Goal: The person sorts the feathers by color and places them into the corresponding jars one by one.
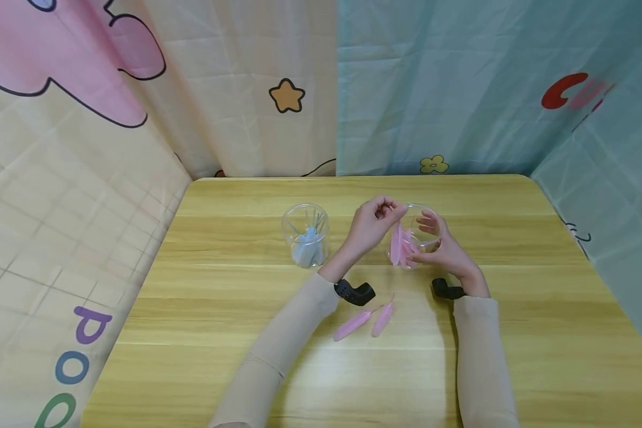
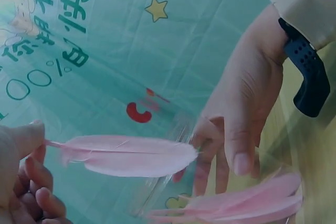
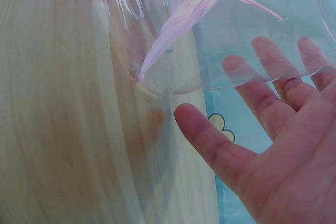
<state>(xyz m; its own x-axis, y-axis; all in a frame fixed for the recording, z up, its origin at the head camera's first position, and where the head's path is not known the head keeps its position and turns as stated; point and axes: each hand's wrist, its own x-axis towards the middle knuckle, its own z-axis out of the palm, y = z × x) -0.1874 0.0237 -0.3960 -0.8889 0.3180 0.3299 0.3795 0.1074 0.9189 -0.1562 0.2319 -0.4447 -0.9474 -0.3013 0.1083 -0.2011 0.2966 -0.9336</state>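
Note:
A pink feather (image 2: 128, 156) hangs from my left hand (image 1: 371, 224), its quill pinched between thumb and fingertips. It is at the left side of a clear cup (image 1: 427, 209), near the rim. More pink feathers (image 1: 408, 249) stand inside that cup. My right hand (image 1: 445, 246) is spread beside the cup's right side, fingers and thumb extended. In the right wrist view several fingertips (image 3: 236, 66) show through the clear wall, and the thumb is just off it. Whether those fingers touch the cup I cannot tell.
Two pink feathers, one on the left (image 1: 352, 326) and one on the right (image 1: 383, 320), lie on the wooden table (image 1: 203, 321) in front of the cup. Another clear cup (image 1: 306, 207) with light blue feathers (image 1: 308, 248) stands to the left. Printed curtains border the table.

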